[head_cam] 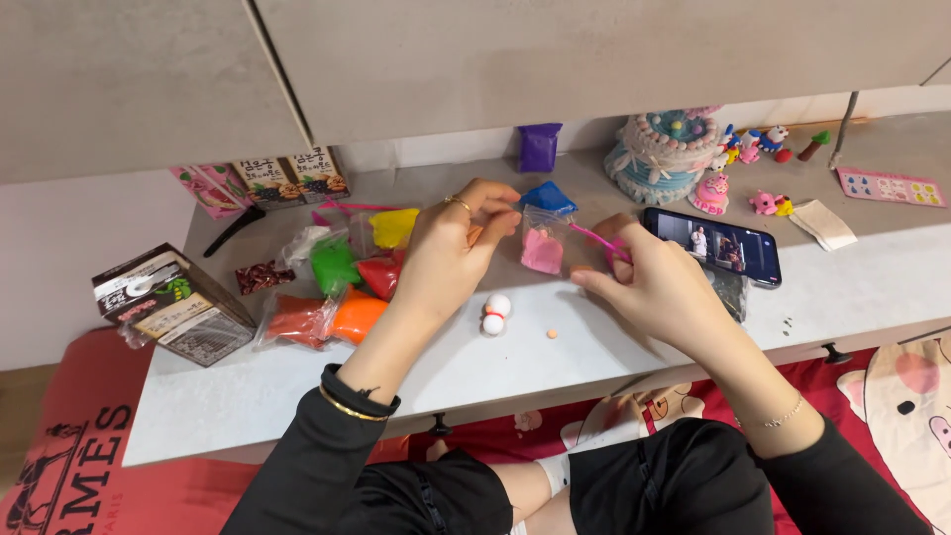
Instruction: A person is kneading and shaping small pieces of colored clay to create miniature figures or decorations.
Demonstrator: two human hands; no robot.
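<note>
While both hands are hovering over the middle of the grey surface (248,396), the left hand (448,253) is pinching the top of a small clear bag (543,238) with narrow fingers (495,213), a blue lump sitting at the bag's mouth and pink clay (541,252) lying inside. The right hand (656,287) is gripping a thin pink tool (594,239), fingers closed on it, its tip touching the bag's side. A small white clay figure (495,313) is lying on the surface just below the bag, and a tiny orange ball (552,334) is lying near it, toward the front edge. Bags of green, red, yellow and orange clay (342,287) are piling up left of the left hand. A carton box (168,305) is sitting at the left edge, tilted. A phone (715,246) with a lit screen is lying just beyond the right hand. A clay cake (662,154) and small clay figurines (753,149) are standing near the back right corner, and a purple block (539,147) is standing at the back edge.
</note>
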